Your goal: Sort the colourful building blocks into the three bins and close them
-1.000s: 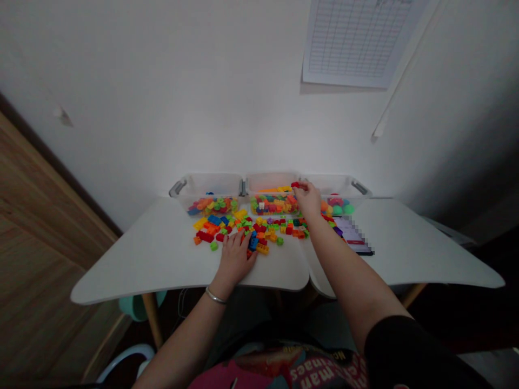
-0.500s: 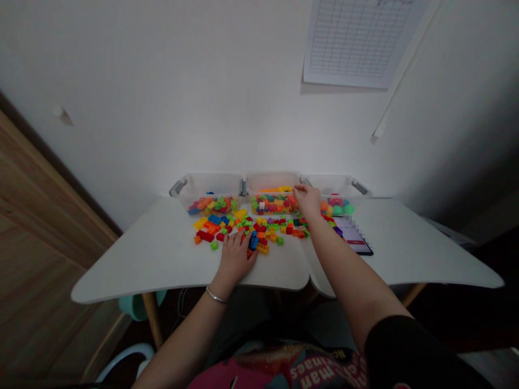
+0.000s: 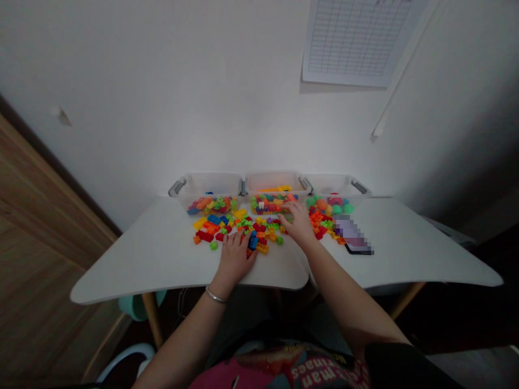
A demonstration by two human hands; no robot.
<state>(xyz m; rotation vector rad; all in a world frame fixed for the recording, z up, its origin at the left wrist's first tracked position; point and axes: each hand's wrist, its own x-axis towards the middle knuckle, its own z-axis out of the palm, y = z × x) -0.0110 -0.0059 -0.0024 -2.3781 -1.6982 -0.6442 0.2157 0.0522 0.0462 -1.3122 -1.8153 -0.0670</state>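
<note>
My left hand (image 3: 237,255) lies over the near edge of a loose pile of toy building bricks, its fingers spread and touching some of them. A blue brick (image 3: 253,241) shows by its thumb and an orange brick (image 3: 263,248) lies just to the right. My right hand (image 3: 299,222) hovers above the right part of the pile, in front of the middle clear bin (image 3: 278,183). Its thumb and fingers are apart, with nothing visible between them. Bricks under both palms are hidden.
A left clear bin (image 3: 213,183) holds bricks; a right clear bin (image 3: 330,183) holds coloured balls. A phone (image 3: 359,251), partly blurred, lies right of the bricks on the white table (image 3: 154,259). The wall stands close behind the bins, with a printed sheet (image 3: 346,48) on it.
My right hand has come back from the middle bin's right rim, moving down and left over the pile. My left hand stays in place.
</note>
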